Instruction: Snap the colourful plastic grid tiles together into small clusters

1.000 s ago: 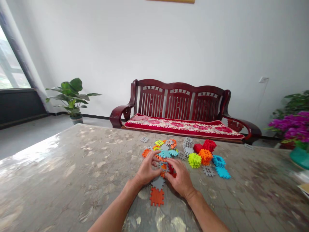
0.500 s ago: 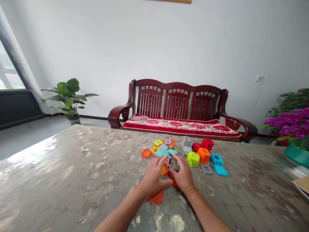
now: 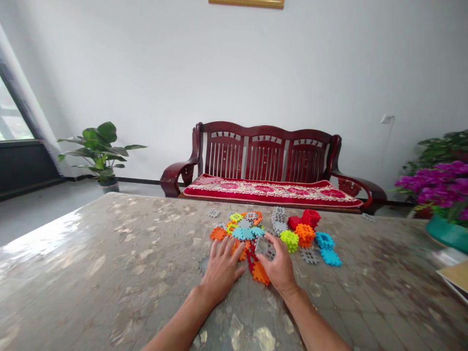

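Observation:
My right hand (image 3: pixel 280 263) is closed on a grey interlocking plastic piece (image 3: pixel 263 247) with notched edges and an open middle, pinched between thumb and fingers. My left hand (image 3: pixel 221 273) reaches over the table with its fingers spread, partly covering an orange piece (image 3: pixel 240 250). Part of another grey piece (image 3: pixel 204 265) shows beside its outer edge. Between the hands are a red piece (image 3: pixel 250 254) and an orange toothed tile (image 3: pixel 261 273). Light-blue tiles (image 3: pixel 243 233) lie just beyond my fingertips. Whatever is under my left palm is hidden.
To the right are a lime-green cube (image 3: pixel 289 241), an orange cube (image 3: pixel 304 235), red blocks (image 3: pixel 310 218) and blue pieces (image 3: pixel 330 256). A teal flowerpot (image 3: pixel 448 236) stands at the table's right edge. A wooden bench (image 3: pixel 265 151) is behind the table (image 3: pixel 109 273).
My left hand has moved away from the grey piece and spread its fingers; my right hand keeps the piece. The orange-red tile by my left wrist no longer shows there. The view has shifted slightly.

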{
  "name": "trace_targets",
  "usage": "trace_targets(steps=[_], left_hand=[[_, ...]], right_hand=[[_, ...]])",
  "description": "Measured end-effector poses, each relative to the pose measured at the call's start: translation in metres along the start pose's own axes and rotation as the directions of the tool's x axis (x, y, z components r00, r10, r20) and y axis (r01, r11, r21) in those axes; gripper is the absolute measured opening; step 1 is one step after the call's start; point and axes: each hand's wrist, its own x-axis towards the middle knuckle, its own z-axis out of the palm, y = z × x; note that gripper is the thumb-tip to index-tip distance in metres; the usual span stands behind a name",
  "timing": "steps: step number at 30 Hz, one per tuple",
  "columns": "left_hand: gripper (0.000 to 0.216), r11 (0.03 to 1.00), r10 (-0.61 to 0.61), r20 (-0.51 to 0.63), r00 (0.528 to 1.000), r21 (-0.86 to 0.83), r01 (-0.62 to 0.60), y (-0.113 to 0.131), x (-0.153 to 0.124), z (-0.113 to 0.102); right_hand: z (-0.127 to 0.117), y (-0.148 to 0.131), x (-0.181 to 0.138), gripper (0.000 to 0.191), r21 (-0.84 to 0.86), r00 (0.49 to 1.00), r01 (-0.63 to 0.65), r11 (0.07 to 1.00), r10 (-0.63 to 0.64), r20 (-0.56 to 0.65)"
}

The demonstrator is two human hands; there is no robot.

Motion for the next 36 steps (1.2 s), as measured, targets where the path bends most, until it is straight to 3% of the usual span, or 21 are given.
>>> trace_targets(steps=[5, 8, 10, 14, 21, 26, 30, 36], left_hand=[[0.037, 0.998, -0.029, -0.088, 0.996, -0.051, 0.025, -0.013, 0.009, -0.011], [0.033, 0.977, 0.172, -0.063, 0.983, -0.12, -0.179, 0.008, 0.012, -0.026], [0.037, 0.918, 0.352, 0.001, 0.936, -0.192, -0.346, 0.026, 0.012, -0.035], [0.042, 0.834, 0.505, 0.123, 0.854, -0.322, -0.447, 0.042, 0.009, -0.04], [0.041, 0.891, 0.345, 0.155, 0.926, -0.363, -0.271, 0.018, 0.009, -0.024], [0.032, 0.903, 0.3, 0.09, 0.95, -0.348, -0.252, 0.017, 0.011, -0.017], [0.032, 0.924, 0.253, 0.082, 0.964, -0.316, -0.216, 0.015, 0.011, -0.009], [0.034, 0.928, 0.252, 0.067, 0.965, -0.3, -0.222, 0.013, 0.011, -0.005]], right_hand=[[0.0, 0.005, 0.0, 0.055, 0.004, 0.998, -0.036, 0.999, 0.036, -0.047], [-0.005, 0.008, 0.006, 0.057, 0.026, 0.994, -0.069, 0.997, 0.07, -0.081], [-0.013, 0.011, 0.013, 0.058, 0.048, 0.988, -0.096, 0.994, 0.102, -0.12], [-0.034, 0.026, 0.029, 0.065, 0.062, 0.969, -0.16, 0.985, 0.169, -0.18], [-0.08, 0.053, 0.045, 0.073, -0.034, 0.953, -0.254, 0.967, 0.244, -0.181], [-0.109, 0.071, 0.023, 0.068, -0.202, 0.945, -0.295, 0.934, 0.255, -0.204], [-0.114, 0.092, -0.004, 0.066, -0.272, 0.933, -0.348, 0.897, 0.302, -0.197], [-0.108, 0.092, -0.009, 0.062, -0.433, 0.966, -0.251, 0.866, 0.196, -0.167]])
